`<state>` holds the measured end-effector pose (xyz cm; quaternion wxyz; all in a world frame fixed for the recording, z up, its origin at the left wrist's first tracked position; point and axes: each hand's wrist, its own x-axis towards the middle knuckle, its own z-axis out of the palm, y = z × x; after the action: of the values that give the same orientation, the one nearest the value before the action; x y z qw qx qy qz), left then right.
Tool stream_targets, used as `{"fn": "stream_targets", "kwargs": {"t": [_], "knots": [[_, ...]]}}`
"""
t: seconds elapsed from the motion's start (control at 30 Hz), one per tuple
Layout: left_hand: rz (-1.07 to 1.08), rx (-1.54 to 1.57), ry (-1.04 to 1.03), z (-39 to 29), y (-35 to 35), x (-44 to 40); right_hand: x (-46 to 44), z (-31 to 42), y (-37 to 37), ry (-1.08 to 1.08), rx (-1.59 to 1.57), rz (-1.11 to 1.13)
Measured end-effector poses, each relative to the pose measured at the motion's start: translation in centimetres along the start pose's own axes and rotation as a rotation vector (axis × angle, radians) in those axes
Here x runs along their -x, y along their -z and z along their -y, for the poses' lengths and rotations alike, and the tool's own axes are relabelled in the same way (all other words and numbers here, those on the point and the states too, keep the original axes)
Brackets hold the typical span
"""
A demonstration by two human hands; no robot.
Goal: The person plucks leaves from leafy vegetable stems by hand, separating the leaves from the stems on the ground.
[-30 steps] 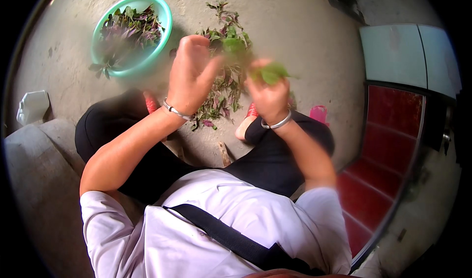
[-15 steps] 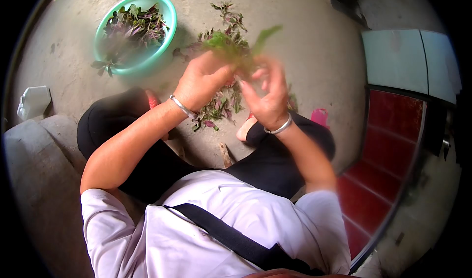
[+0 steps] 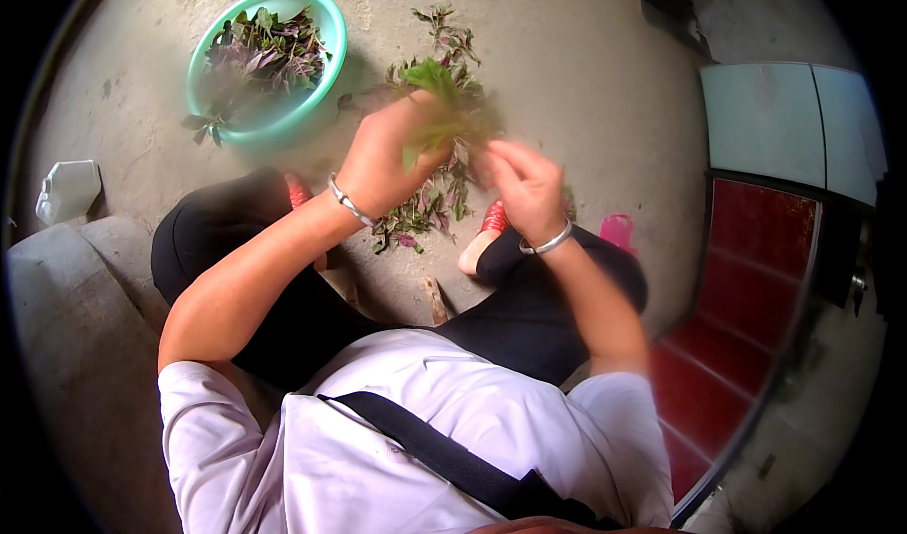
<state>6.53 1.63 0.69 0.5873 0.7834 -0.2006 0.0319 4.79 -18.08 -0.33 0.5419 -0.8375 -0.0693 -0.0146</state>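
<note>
A blurred sprig of leafy greens is gripped in my left hand, its fingers curled round it. My right hand is closed in a pinch against the right side of the same sprig, near its stems; the exact spot between the fingertips is blurred. On the floor beneath both hands lies a loose pile of purple-green leafy stalks, partly hidden by my left hand. Up and to the left, a turquoise basin holds more purple-green leaves, with one sprig hanging over its near rim.
A white plastic jug is at the far left. Near my right knee there is a pink object. A short piece of wood lies between my legs. Pale cabinet panels and red tiles are on the right.
My right hand has gone from spread fingers to a pinch, moving slightly right and down. The greens in my left hand have shifted, and the leaf that stuck out to the right no longer shows.
</note>
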Motion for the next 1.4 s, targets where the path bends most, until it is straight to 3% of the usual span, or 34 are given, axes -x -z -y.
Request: {"fn": "stream_targets", "kwargs": {"t": [0.1, 0.13, 0.27, 0.33, 0.4, 0.5, 0.6, 0.73, 0.87, 0.97, 1.03, 1.23, 1.4], "knots": [[-0.233, -0.046, 0.167, 1.0, 0.4, -0.8, -0.2, 0.3, 0.6, 0.086, 0.132, -0.089], [-0.270, -0.168, 0.130, 0.9, 1.0, -0.9, -0.3, 0.3, 0.9, 0.127, 0.189, -0.116], [0.141, -0.583, 0.231, 2.2, 0.8, 0.7, -0.8, 0.9, 1.5, 0.243, 0.292, -0.193], [0.314, -0.579, 0.277, 2.4, 0.4, 1.7, -0.9, 1.3, 1.5, 0.301, 0.322, -0.201], [0.372, -0.551, 0.192, 1.1, 0.5, 1.4, -0.9, 1.6, 1.5, 0.337, 0.332, -0.204], [0.230, 0.228, 0.386, 2.9, -0.9, 1.1, -0.8, 1.7, 1.5, 0.367, 0.340, -0.214], [0.119, 0.628, 0.527, 1.2, 0.2, -0.2, -1.0, 1.5, 1.5, 0.383, 0.336, -0.212], [-0.009, 0.928, 0.505, 0.7, 1.0, -0.8, -0.9, 1.1, 1.4, 0.338, 0.299, -0.190], [-0.036, 0.945, 0.457, -0.4, 1.4, -1.3, -0.9, 0.7, 1.2, 0.264, 0.203, -0.137], [0.061, 0.917, 0.379, -0.5, 1.5, -1.4, -0.8, 0.6, 1.2, 0.212, 0.131, -0.049], [0.076, 0.878, 0.417, -0.4, 1.5, -1.2, -0.7, 0.6, 1.4, 0.175, 0.075, 0.047], [0.083, 0.860, 0.483, -0.4, 1.7, -1.0, -0.4, 1.6, 1.5, -0.238, -0.164, 0.214], [0.010, 0.894, 0.489, -0.6, 1.2, -0.8, -0.5, 1.5, 1.4, -0.296, -0.251, 0.288]]}}
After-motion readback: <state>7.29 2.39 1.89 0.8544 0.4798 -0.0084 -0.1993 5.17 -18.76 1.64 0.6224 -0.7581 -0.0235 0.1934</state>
